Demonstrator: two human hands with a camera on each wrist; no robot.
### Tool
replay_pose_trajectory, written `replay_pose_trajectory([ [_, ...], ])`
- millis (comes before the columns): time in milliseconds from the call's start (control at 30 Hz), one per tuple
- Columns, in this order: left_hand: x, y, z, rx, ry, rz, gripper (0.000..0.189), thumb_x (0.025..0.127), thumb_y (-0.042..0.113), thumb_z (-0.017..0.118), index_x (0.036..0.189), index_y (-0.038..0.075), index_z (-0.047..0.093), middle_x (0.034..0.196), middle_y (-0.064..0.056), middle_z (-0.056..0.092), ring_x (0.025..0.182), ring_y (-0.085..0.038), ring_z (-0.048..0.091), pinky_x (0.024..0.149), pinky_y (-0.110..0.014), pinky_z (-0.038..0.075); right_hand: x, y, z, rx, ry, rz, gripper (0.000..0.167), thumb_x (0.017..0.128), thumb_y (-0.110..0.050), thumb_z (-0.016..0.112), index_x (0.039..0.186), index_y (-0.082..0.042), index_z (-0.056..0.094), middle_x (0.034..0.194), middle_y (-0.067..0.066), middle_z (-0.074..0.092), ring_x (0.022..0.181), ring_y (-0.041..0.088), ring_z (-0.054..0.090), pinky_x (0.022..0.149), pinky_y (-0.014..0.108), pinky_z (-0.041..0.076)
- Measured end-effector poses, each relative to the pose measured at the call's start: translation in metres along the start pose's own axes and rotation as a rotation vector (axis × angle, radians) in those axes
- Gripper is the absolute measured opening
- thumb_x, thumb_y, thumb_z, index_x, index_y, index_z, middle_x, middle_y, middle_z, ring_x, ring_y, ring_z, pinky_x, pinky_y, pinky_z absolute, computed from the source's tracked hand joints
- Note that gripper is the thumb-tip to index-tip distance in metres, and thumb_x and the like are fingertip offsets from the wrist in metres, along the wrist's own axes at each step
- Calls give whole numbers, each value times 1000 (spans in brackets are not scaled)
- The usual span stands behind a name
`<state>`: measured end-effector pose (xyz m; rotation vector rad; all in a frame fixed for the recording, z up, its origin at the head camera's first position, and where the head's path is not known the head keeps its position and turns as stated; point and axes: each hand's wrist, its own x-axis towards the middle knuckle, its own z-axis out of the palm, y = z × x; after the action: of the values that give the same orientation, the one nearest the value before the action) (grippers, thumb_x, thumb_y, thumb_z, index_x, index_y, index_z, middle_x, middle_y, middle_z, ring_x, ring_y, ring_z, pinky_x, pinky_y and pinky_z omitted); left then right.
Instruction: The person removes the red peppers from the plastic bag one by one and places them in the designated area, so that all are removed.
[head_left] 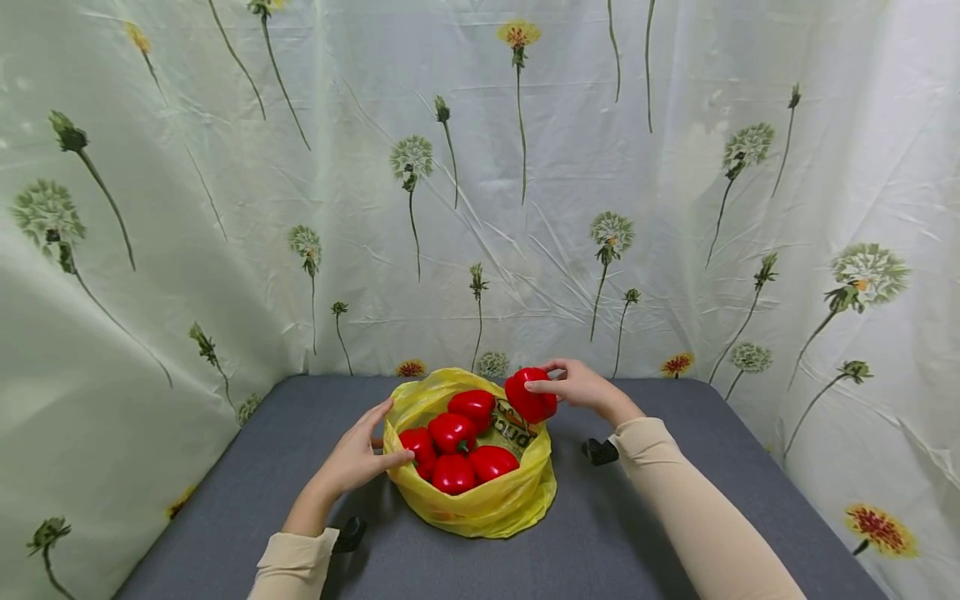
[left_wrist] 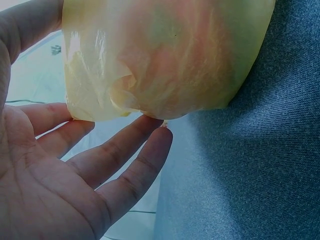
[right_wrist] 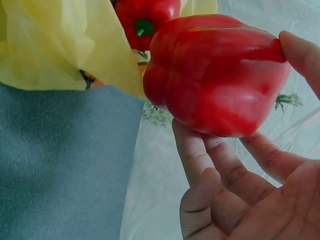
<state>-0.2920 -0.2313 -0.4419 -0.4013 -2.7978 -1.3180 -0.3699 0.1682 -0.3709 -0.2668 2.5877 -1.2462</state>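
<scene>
A yellow plastic bag stands with its mouth wide on the grey table, its rim partly rolled down. Several red bell peppers lie inside it. At the bag's left side my left hand holds the rim, thumb over the edge and the other fingers along the outside. The left wrist view shows those fingertips against the thin plastic. My right hand grips another red bell pepper between thumb and fingers, above the bag's right rear rim. This pepper is raised off the others.
The grey table extends around the bag on both sides. A pale curtain with dandelion prints hangs behind and beside it. Dark wrist devices sit under both forearms. Black lettering shows on the bag's inner wall.
</scene>
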Motion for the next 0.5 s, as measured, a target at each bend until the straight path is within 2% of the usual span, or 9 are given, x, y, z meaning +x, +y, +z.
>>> replay_pose_trajectory([
  [233,0,0,0,3,3,0,103,89,33,89,168,1,30,174,-26,30,121,-41,73,99,-48,63,-3,7,-7,23,26,21,78,98,-52,75,153,-2,51,143,24,66,117,33,72,97,48,58],
  [500,0,-1,1,5,7,2,103,90,33,88,168,0,30,174,-26,30,119,-39,74,100,-49,63,-6,19,-13,21,58,47,74,99,-50,75,150,-1,52,143,26,65,114,35,74,99,53,58],
])
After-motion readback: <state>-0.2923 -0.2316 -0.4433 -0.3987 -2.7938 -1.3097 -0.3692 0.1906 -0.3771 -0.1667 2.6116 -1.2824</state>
